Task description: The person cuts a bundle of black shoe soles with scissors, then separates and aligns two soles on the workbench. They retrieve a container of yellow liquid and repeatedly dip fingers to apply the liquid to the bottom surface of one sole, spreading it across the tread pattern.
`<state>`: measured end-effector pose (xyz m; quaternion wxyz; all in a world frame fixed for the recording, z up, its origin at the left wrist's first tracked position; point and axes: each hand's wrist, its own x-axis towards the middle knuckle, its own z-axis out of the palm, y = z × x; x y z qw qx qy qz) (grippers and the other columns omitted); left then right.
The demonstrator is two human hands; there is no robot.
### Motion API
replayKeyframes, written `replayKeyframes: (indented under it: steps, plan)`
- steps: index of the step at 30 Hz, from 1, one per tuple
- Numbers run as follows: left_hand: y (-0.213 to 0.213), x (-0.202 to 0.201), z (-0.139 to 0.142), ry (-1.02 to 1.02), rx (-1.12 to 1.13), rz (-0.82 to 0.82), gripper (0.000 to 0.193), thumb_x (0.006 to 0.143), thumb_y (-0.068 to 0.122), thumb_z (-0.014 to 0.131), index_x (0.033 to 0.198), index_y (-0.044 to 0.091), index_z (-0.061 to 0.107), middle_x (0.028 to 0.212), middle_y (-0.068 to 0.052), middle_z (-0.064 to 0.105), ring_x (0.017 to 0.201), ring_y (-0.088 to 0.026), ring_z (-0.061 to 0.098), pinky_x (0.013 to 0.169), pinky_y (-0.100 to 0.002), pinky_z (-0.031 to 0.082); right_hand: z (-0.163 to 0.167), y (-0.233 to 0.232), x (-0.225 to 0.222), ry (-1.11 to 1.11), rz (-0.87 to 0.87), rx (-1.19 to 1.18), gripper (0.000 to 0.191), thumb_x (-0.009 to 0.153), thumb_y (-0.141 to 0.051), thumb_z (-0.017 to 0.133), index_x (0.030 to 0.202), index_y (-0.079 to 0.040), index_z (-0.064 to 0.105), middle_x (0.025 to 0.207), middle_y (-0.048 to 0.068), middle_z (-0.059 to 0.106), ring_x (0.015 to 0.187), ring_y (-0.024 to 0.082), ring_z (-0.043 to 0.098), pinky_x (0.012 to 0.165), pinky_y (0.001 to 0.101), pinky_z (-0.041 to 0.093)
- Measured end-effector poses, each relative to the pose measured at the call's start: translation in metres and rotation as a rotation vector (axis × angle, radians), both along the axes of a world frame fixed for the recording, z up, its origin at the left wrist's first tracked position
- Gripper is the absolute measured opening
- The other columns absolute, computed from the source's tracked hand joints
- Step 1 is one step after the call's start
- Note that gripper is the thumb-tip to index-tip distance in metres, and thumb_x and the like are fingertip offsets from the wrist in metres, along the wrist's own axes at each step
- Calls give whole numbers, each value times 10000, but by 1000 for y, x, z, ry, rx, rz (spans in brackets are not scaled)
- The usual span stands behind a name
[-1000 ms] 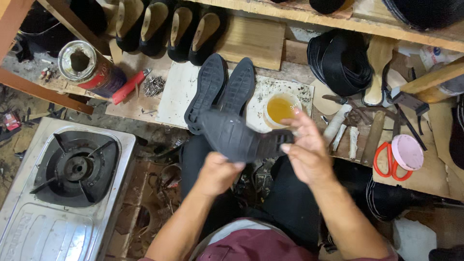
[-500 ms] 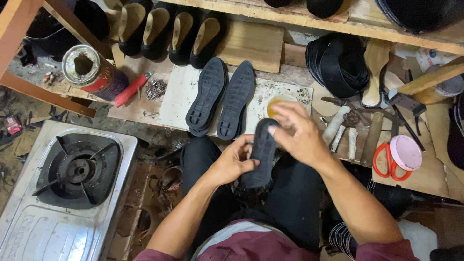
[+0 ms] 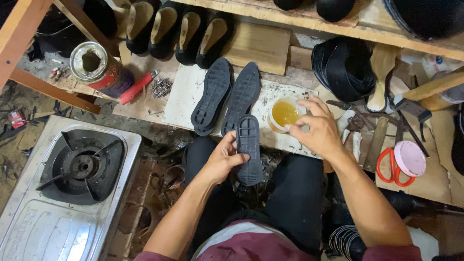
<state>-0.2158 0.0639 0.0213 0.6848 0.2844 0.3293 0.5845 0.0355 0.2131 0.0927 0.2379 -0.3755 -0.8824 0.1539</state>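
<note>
Gas stove (image 3: 72,169) sits low-left, w/ two black soles (image 3: 227,99) lying flat on the white board (image 3: 181,94) ahead. Left hand (image 3: 223,159) clamps a third black sole (image 3: 250,150) upright over the lap; right hand (image 3: 316,130), fingers loosely spread, touches the glue cup (image 3: 284,114) at the board's edge. Risk: a nudge could tip the cup, spilling glue onto soles & lap.

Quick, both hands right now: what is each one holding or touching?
Left hand: closed around a black rubber shoe sole, tread side up.
Right hand: fingers at the rim of a small cup of yellow liquid; a firm grip cannot be told.
</note>
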Motion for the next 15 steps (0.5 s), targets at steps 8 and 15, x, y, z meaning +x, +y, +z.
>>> replayKeyframes:
  steps: [8, 15]
  plan:
    - [9, 7, 21, -74, -10, -81, 591, 806, -150, 601, 1355, 35, 485, 1173, -72, 685, 1038, -152, 679, 920, -324, 561, 10, -57, -9, 189, 295, 79, 377, 819, -122, 767, 1192, -75, 741, 1613, 227, 329, 1509, 402, 344, 1256, 518, 302]
    - [4, 12, 29, -46, 94, -177, 618, 834, -157, 616, 1407, 29, 482, 1182, -88, 668, 971, -168, 657, 852, -311, 535, 9, -46, -14, 89, 244, 379, 539, 815, 45, 700, 1307, -174, 730, 1656, 220, 224, 1552, 438, 259, 1303, 536, 266]
